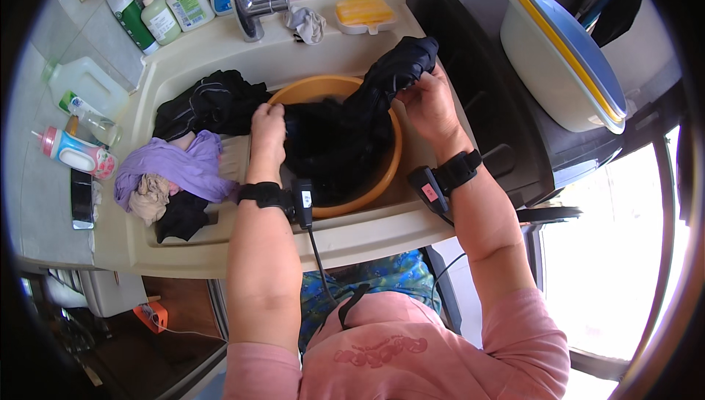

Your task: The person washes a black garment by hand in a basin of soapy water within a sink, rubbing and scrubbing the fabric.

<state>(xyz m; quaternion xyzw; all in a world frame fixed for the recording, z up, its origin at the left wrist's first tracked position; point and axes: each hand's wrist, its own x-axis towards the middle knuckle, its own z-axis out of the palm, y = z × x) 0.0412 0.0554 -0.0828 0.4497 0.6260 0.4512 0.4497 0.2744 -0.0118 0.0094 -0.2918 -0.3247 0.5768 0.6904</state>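
A dark wet garment (352, 119) stretches between my hands over an orange plastic basin (395, 163), which stands in a beige laundry sink (341, 259). My left hand (269, 130) grips the cloth at the basin's left rim. Raised above the right rim, my right hand (429, 97) holds a bunched part of the same cloth. Part of the garment hangs down into the basin, where the dark contents blur together. To the left lies a black garment with pale seams (206, 102). A purple cloth (171, 163), a beige cloth (150, 199) and a small black cloth (182, 217) lie on the sink's ribbed board.
Behind the basin stand a chrome faucet (250, 20), a crumpled grey cloth (307, 24), a yellow soap bar (364, 10) on a white dish and several bottles (190, 4). Stacked basins (556, 64) lean at the right. A phone (82, 199) lies at the left edge.
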